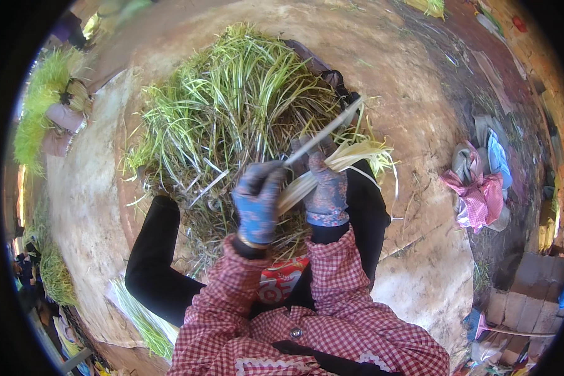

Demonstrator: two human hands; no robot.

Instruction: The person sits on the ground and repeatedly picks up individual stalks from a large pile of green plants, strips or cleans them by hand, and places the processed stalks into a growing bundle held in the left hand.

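Observation:
Both hands wear blue patterned gloves. My left hand (259, 197), slightly blurred, is pinched on a long white stalk (323, 131) that slants up to the right. My right hand (326, 194) grips a bundle of pale yellow-green stalks (357, 155), which fans out to the right. Beyond both hands a large loose heap of green stalks with brown roots and litter (232, 100) lies between my dark-clad legs (150, 250).
Green bundles (47, 113) lie at the far left, and a pale green bundle (141, 313) by my left leg. The sheet (91, 207) covers the ground. Right are piled cloths and bags (476, 188), cardboard (526, 301) and a log (561, 213).

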